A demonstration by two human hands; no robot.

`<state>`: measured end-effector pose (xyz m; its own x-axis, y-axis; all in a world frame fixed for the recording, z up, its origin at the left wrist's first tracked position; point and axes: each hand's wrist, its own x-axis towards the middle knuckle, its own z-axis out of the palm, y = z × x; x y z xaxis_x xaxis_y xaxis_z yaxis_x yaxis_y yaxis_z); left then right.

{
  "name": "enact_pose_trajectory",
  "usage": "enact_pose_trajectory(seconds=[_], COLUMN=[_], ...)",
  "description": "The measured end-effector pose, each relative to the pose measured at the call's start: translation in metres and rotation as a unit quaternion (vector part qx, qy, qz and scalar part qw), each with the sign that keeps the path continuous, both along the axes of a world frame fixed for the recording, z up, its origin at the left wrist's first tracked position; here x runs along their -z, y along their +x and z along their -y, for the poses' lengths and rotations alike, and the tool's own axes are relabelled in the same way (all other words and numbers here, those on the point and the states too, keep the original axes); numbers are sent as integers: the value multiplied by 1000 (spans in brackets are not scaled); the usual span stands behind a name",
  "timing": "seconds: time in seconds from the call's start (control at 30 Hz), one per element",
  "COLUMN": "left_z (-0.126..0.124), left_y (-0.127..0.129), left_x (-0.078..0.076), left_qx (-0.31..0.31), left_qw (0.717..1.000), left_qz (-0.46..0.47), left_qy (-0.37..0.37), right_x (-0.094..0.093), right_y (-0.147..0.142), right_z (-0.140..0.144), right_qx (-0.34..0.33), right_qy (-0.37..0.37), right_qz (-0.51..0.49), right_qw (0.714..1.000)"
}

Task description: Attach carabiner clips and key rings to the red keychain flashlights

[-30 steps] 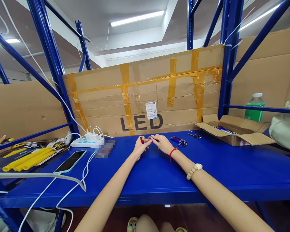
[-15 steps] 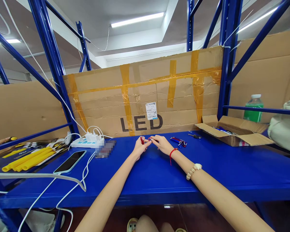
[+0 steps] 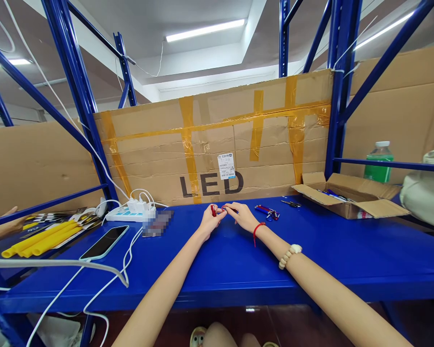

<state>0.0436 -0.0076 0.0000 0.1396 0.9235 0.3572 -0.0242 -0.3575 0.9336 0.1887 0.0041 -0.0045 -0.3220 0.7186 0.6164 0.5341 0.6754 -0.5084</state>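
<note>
Red piece (image 3: pixel 213 210), long axis near upright in view, top leaning left

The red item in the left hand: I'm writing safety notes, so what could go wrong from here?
The red item is small and might slip from the left hand. The red bracelet on the wrist of the right hand has a dangling end that could snag. A white cable runs from the phone over the front edge of the blue table; a tug might drag the phone off.

Black "LED" lettering (image 3: pixel 209 184), on cardboard panel (image 3: pixel 159 159)
</note>
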Motion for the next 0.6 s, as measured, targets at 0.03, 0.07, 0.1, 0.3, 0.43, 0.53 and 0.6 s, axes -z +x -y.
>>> enact_pose_trajectory(seconds=[0.03, 0.07, 0.1, 0.3, 0.43, 0.53, 0.6], left_z=[0, 0, 0, -1, -4, -6, -8], left_y=[0, 1, 1, 2, 1, -1, -1], left_x=[0, 0, 0, 4, 5, 4, 3], left_qx=[-2, -4, -8, -48, -66, -76, -79], left_qw=[1000, 1000, 1000, 998, 998, 997, 997], left_qz=[-1, -2, -3, -16, -4, 13, 24], left_qy=[2, 5, 7, 25, 20, 9, -2], right_x=[0, 0, -1, -8, -7, -2, 2], right_y=[0, 0, -1, -1, 2, 5, 7], right_z=[0, 1, 2, 6, 3, -1, -2], right_qx=[0, 0, 2, 54, 101, 109, 108], right_qy=[0, 2, 4, 17, 2, -37, -68], right_qz=[0, 1, 3, 12, 44, 82, 99], right_qw=[1000, 1000, 1000, 998, 994, 990, 987])
